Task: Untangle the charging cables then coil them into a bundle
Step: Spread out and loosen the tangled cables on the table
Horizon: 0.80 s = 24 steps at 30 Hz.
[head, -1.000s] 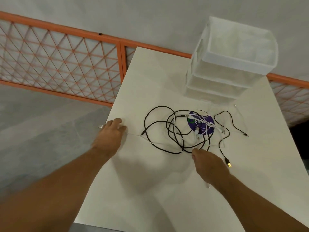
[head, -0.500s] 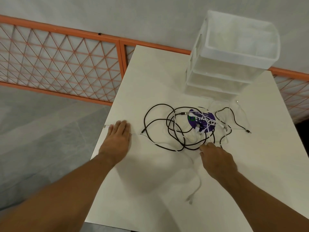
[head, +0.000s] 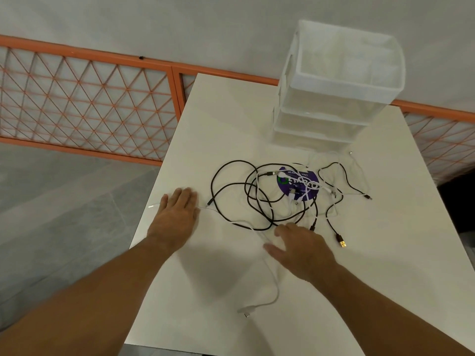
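Your left hand (head: 177,217) lies flat on the white table (head: 231,119) near its left edge, palm down, fingers straight and together, gripping nothing. A thin white cable (head: 273,289) runs under that palm: its small plug pokes out just to the left of the hand, and the cord comes out on the right side and heads towards the tangle.

Your right hand (head: 302,249) is palm down at the near edge of the tangle, fingers loosely spread with nothing pinched between them. Whether its fingertips touch a cord, you cannot tell from here. The white cable passes beneath this hand and trails on towards you, ending in a loose curl with its plug on the bare tabletop.

The black cables (head: 257,199) lie in overlapping loops between and just beyond your two hands, nearer the right one. Some loops cross a purple disc (head: 299,185) where more white cord is knotted in. One black lead ends in a gold plug (head: 342,243) just to the right of your right hand.

Behind the tangle stands a stack of white bins (head: 334,98). An orange lattice fence (head: 90,104) runs along the wall.
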### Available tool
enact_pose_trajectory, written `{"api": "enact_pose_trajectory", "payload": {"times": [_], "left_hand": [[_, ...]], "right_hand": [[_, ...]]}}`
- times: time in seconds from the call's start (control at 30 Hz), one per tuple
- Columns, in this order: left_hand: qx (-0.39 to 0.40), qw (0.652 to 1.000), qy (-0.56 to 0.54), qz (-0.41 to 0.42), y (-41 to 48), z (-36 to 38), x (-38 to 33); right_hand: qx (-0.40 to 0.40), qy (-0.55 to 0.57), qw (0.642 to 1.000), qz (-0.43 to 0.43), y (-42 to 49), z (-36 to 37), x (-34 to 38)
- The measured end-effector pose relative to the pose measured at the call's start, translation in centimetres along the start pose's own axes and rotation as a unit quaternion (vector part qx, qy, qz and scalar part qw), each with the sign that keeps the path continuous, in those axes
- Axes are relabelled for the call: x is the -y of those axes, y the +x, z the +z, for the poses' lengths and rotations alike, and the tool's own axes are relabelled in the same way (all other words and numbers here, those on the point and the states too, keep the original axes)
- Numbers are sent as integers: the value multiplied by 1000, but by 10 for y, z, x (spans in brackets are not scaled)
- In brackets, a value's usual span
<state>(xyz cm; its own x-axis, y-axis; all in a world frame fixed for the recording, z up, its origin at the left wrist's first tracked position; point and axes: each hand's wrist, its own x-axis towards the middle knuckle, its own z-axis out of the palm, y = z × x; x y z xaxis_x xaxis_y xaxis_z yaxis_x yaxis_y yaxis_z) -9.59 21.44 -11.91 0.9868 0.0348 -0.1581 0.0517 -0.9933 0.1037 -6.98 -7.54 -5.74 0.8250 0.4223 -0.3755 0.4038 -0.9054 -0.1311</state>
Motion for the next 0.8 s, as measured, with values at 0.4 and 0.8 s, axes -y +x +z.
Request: {"api": "enact_pose_trajectory", "payload": {"times": [0.4, 0.8], "left_hand": [[0, 999, -49, 8, 3, 21, 21], [-107, 989, -95, 45, 6, 11, 20]], "right_hand": [[60, -48, 996, 46, -4, -6, -54], [13, 199, 976, 91, -7, -31, -82]]}}
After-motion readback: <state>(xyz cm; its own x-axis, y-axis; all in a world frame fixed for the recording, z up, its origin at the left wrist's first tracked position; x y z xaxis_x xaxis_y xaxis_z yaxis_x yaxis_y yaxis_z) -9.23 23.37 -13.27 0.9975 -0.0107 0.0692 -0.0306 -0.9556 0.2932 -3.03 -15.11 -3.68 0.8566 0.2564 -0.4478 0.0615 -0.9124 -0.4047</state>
